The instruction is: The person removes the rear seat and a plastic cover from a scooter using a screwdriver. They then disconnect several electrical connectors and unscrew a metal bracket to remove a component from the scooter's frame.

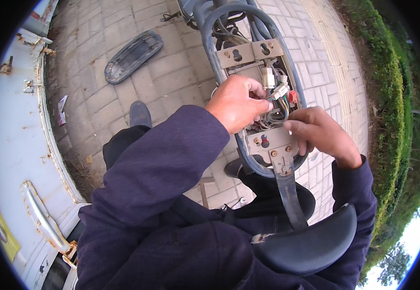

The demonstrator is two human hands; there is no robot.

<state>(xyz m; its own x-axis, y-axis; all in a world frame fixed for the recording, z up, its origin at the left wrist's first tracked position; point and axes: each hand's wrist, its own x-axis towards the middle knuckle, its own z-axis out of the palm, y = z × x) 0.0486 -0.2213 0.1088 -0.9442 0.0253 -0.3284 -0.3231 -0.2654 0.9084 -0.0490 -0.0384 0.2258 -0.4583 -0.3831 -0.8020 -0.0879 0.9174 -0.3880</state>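
Note:
In the head view, a grey vehicle frame (236, 155), seemingly a two-wheeler's, has an open compartment with metal brackets (236, 50), coloured wires (282, 107), white connectors (268, 77) and a red connector (292, 95). My left hand (236, 101) is curled among the connectors and wires, gripping them; its fingertips are partly hidden. My right hand (323, 133) is at the compartment's right side, fingers bent, thumb beside the wires; what lies between those fingers is unclear. Below it a metal strut (287, 193) runs to a black padded backrest (307, 246) near my body.
A grey oval cover (133, 56) lies on the paving (84, 43). A rusty white metal panel (11, 145) with a handle stands at left. My shoe (140, 115) shows behind my left arm, and a small wrench (242, 200) lies below. A hedge (386, 96) borders the right.

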